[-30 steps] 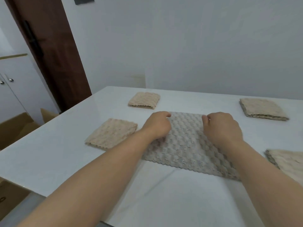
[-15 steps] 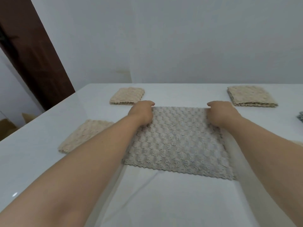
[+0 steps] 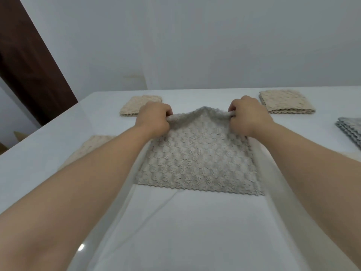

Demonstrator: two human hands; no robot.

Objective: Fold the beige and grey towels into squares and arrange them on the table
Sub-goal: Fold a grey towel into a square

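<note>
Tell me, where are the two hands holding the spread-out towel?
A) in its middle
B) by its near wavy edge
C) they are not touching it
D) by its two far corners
D: the left hand and the right hand each pinch a far corner of the spread towel, while its near edge lies flat on the table.

open towel (image 3: pixel 197 159) centre on table (image 3: pixel 195 231) | left square (image 3: pixel 134 104), right square (image 3: pixel 283 101) behind it

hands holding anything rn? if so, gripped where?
Yes: the unfolded towel. The left hand pinches its far left corner, the right hand its far right corner. The far edge is raised; the near edge lies on the table.
</note>
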